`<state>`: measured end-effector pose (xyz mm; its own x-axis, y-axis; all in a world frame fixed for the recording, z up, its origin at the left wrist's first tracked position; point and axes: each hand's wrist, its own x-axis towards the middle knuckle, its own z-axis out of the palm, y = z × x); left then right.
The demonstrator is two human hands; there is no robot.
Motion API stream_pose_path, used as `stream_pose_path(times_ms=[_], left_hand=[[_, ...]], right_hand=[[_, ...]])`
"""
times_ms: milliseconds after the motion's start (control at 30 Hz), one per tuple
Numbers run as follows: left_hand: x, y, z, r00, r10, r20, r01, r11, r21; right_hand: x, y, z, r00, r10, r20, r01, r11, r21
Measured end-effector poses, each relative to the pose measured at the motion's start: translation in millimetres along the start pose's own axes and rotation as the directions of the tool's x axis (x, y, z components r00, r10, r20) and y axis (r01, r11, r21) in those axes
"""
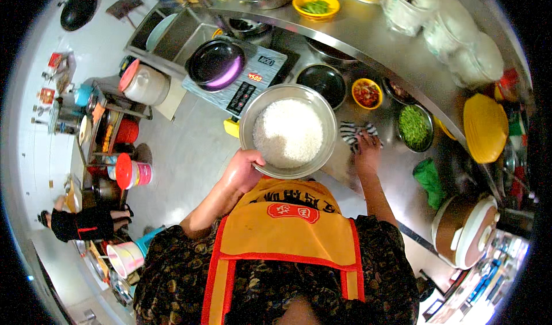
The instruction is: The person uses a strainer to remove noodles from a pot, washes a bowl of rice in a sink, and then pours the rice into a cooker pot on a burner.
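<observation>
My left hand (245, 169) grips the near-left rim of a round stainless steel bowl (330, 146), thumb over the edge. White rice (291, 131) fills the bottom of the bowl, which is held in front of my apron (284, 234). To the right, my right hand (368, 147) presses on a black-and-white striped cloth (350, 131) on the steel counter (345, 165). I cannot tell how far its fingers close around the cloth. Beyond the bowl are a black pan (321, 85) and a yellow bowl of chopped red chillies (366, 93). Chopped greens (414, 124) fill a dish right of the cloth.
A dark pan (215, 64) sits on a lit induction cooker (254, 68). A raised steel shelf (366, 31) curves along the counter's far side. A green cloth (429, 181) and a rice cooker (463, 232) are at right. Another person (86, 223) stands far left.
</observation>
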<state>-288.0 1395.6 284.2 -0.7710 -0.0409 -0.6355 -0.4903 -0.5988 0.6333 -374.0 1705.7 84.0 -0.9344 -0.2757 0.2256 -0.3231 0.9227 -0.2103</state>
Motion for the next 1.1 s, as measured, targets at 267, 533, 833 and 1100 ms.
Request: stream_pose_path(times_ms=[267, 533, 833, 1100], left_hand=[[18.7, 2.8, -52.2, 1.0, 0.019, 0.012, -0.017, 0.989, -0.145], [42.9, 62.7, -91.4, 0.992, 0.081, 0.102, -0.068, 0.989, -0.13], [71.4, 143.3, -160.1, 0.989, 0.127, 0.079, -0.136, 0.984, 0.112], [97.5, 191.8, -181.9, 0.945, -0.091, 0.314, 0.064, 0.993, 0.096]], right_hand=[[2.1, -53.1, -37.2, 0.955, -0.194, 0.224, 0.176, 0.979, 0.099], [54.0, -114.8, -76.8, 0.937, 0.212, 0.277, -0.349, 0.594, 0.725], [138.6, -286.8, -121.9, 0.747, 0.064, 0.661, -0.663, 0.137, 0.736], [139.5, -326.6, -95.8, 0.654, 0.193, 0.731, -0.755, 0.113, 0.646]])
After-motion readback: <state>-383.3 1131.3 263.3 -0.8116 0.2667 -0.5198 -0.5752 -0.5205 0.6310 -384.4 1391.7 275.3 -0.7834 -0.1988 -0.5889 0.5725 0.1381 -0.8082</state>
